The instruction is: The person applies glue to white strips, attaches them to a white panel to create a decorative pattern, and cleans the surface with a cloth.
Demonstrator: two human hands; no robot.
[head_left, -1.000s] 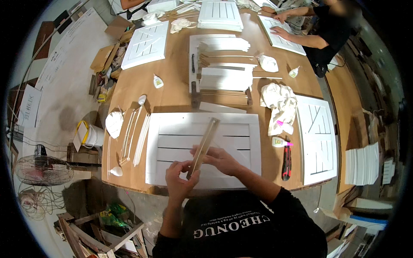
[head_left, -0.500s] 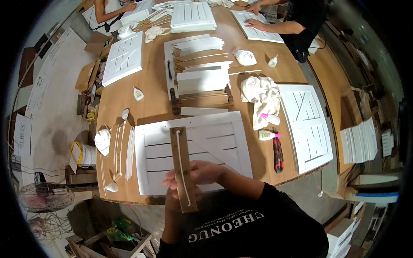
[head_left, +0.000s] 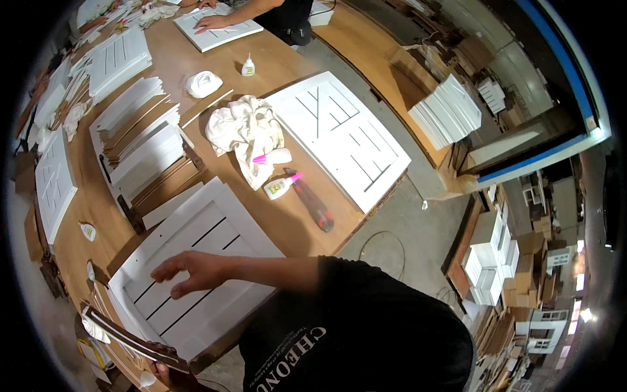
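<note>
At the lower left my left hand (head_left: 168,374) grips one end of a narrow brown wooden strip (head_left: 134,342), which carries a white line of glue along its face. My right hand (head_left: 191,272) is empty, fingers apart, above a white slatted panel (head_left: 215,225) with dark grooves. The panel lies at the near edge of the table. To its right, two small white glue bottles with pink tips are close together: one (head_left: 277,157) touches a crumpled cloth, the other (head_left: 279,188) lies beside a red and black utility knife (head_left: 313,206).
A crumpled white cloth (head_left: 241,127) and another white panel (head_left: 339,137) occupy the table's right side. A stack of boards and strips (head_left: 147,153) sits left of the middle. At the far side, another person's hand (head_left: 215,23) rests on a panel. Stacked white boards (head_left: 447,114) stand off to the right.
The view has swung to the right. My right hand has let go of the strip and is now over the panel; my left hand keeps the strip, now off to the left.
</note>
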